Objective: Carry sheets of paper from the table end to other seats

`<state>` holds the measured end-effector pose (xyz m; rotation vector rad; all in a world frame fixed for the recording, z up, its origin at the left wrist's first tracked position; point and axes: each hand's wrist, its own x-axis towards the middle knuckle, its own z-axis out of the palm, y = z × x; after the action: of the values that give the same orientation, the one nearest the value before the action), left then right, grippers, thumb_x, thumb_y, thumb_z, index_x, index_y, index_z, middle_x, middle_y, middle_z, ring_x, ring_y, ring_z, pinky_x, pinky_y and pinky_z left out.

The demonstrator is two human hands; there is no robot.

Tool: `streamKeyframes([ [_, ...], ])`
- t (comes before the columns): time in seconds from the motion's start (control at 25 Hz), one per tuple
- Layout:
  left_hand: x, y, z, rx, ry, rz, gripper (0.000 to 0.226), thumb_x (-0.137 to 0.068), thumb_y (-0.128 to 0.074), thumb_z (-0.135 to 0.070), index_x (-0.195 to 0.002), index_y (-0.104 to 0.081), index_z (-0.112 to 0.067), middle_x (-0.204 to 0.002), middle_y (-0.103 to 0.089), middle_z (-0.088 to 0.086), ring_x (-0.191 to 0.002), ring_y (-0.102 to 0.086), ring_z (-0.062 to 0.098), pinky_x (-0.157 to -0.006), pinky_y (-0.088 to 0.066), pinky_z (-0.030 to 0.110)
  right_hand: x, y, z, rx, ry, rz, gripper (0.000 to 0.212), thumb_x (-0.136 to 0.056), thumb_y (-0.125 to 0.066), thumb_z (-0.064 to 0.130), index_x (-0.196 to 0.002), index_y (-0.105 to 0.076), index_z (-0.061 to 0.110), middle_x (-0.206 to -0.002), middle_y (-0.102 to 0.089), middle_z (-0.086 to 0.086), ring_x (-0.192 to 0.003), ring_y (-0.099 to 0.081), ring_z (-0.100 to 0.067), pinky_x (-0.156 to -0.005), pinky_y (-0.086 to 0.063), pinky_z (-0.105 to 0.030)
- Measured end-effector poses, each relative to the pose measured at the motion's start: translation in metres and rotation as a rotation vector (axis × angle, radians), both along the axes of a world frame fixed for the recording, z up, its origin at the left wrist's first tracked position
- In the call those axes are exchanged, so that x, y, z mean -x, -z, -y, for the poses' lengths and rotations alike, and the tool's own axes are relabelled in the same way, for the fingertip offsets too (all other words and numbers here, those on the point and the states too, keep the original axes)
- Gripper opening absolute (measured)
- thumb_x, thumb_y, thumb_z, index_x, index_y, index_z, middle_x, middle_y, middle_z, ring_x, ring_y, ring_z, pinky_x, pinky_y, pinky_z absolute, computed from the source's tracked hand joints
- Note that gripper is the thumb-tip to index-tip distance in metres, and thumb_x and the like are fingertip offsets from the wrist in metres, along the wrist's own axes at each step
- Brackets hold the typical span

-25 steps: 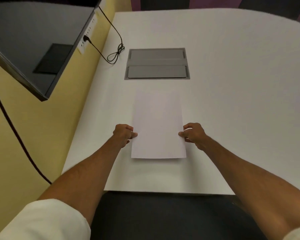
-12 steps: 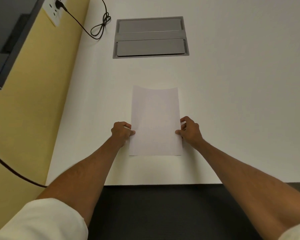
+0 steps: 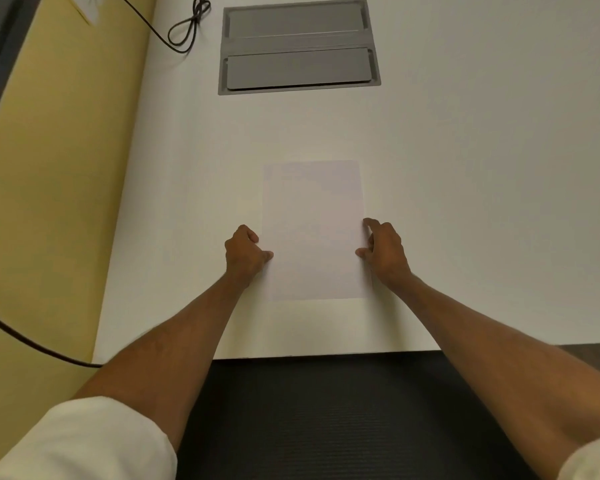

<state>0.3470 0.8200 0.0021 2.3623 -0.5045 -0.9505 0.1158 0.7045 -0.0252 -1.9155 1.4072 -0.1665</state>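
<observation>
A white sheet of paper lies flat on the white table, lengthwise away from me, a little in from the near edge. My left hand is curled at the sheet's left edge with its thumb tip on the paper. My right hand rests at the right edge with its fingers spread; only the thumb and index tips touch the sheet's edge.
A grey metal cable hatch with two lids is set into the table beyond the sheet. A looped black cable lies at the far left by the yellow wall. A dark chair seat is below the near table edge.
The sheet, bowed up at its far end half a second ago, now lies flat. My right hand's fingers have spread apart. The view has tilted further down and closer.
</observation>
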Motion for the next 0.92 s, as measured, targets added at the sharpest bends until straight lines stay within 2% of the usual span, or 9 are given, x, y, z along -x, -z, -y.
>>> streamKeyframes([
  [0.08,0.000,0.001,-0.001,0.006,0.073,0.013,0.044,-0.072,-0.073,-0.001,-0.110,-0.053,-0.014,-0.095,-0.059,0.024,-0.071,-0.058,0.032,-0.082,-0.056,0.044,-0.001,-0.001,0.000,-0.043,0.042,-0.001,0.039,-0.087,-0.057,0.007,-0.124,-0.050,0.017,-0.096,-0.040,0.002,-0.085,-0.045,-0.016,-0.080,-0.042,-0.025],
  [0.16,0.001,0.003,-0.003,0.018,0.137,0.005,0.059,-0.076,-0.069,-0.001,-0.129,-0.053,-0.021,-0.115,-0.060,0.028,-0.094,-0.063,0.039,-0.096,-0.050,0.045,-0.003,-0.002,0.001,-0.089,0.042,-0.010,0.034,-0.090,-0.055,0.009,-0.124,-0.052,0.015,-0.098,-0.042,0.002,-0.084,-0.049,-0.011,-0.092,-0.044,-0.034],
  [0.28,0.003,0.002,-0.004,0.036,0.157,0.015,0.062,-0.079,-0.067,0.000,-0.136,-0.052,-0.019,-0.128,-0.058,0.024,-0.119,-0.056,0.035,-0.108,-0.042,0.040,-0.003,-0.004,0.003,-0.036,-0.063,-0.073,0.045,-0.089,-0.060,0.012,-0.133,-0.049,0.010,-0.124,-0.048,-0.018,-0.109,-0.053,-0.031,-0.094,-0.041,-0.037],
  [0.36,0.004,0.001,-0.005,0.032,0.152,0.012,0.062,-0.079,-0.067,0.000,-0.136,-0.053,-0.018,-0.121,-0.062,0.023,-0.111,-0.060,0.032,-0.105,-0.044,0.038,-0.002,-0.005,0.004,-0.032,-0.064,-0.068,0.046,-0.089,-0.061,0.011,-0.134,-0.049,0.010,-0.125,-0.047,-0.021,-0.108,-0.053,-0.032,-0.093,-0.042,-0.036],
  [0.44,0.005,0.000,-0.006,0.032,0.155,0.012,0.062,-0.079,-0.067,-0.001,-0.136,-0.052,-0.018,-0.111,-0.066,0.021,-0.097,-0.063,0.030,-0.100,-0.048,0.036,-0.002,-0.002,0.003,-0.053,-0.005,-0.024,0.042,-0.091,-0.057,0.009,-0.132,-0.051,0.015,-0.109,-0.044,-0.009,-0.085,-0.053,-0.009,-0.087,-0.044,-0.029],
  [0.52,0.004,0.001,-0.006,0.032,0.164,0.020,0.062,-0.079,-0.067,-0.001,-0.137,-0.052,-0.018,-0.103,-0.067,0.019,-0.093,-0.063,0.029,-0.099,-0.048,0.035,-0.002,0.003,0.003,-0.077,0.043,-0.004,0.039,-0.092,-0.054,0.008,-0.130,-0.052,0.017,-0.099,-0.039,0.002,-0.073,-0.049,-0.003,-0.076,-0.038,-0.020],
  [0.64,0.004,0.004,-0.006,0.036,0.175,0.035,0.063,-0.078,-0.067,-0.002,-0.137,-0.052,-0.017,-0.086,-0.061,0.011,-0.089,-0.063,0.030,-0.095,-0.050,0.033,-0.003,0.005,0.005,-0.133,0.099,0.036,0.036,-0.093,-0.053,0.012,-0.129,-0.052,0.018,-0.091,-0.038,0.008,-0.079,-0.056,0.004,-0.072,-0.036,-0.020],
  [0.84,-0.002,0.005,-0.009,0.085,0.177,-0.026,0.072,-0.078,-0.071,-0.009,-0.144,-0.041,-0.018,-0.078,-0.060,0.012,-0.069,-0.056,0.022,-0.090,-0.053,0.036,0.002,0.006,0.006,-0.076,0.035,0.012,0.058,-0.084,-0.065,0.012,-0.137,-0.044,0.024,-0.100,-0.039,0.001,-0.090,-0.045,-0.017,-0.080,-0.036,-0.025],
  [0.92,-0.003,0.006,-0.015,0.098,0.179,-0.002,0.077,-0.082,-0.071,-0.020,-0.148,-0.032,-0.016,-0.089,-0.063,0.016,-0.083,-0.060,0.028,-0.095,-0.050,0.042,0.007,0.004,0.003,-0.061,0.026,0.017,0.062,-0.082,-0.069,0.018,-0.138,-0.042,0.022,-0.102,-0.041,-0.001,-0.093,-0.046,-0.018,-0.084,-0.037,-0.030],
])
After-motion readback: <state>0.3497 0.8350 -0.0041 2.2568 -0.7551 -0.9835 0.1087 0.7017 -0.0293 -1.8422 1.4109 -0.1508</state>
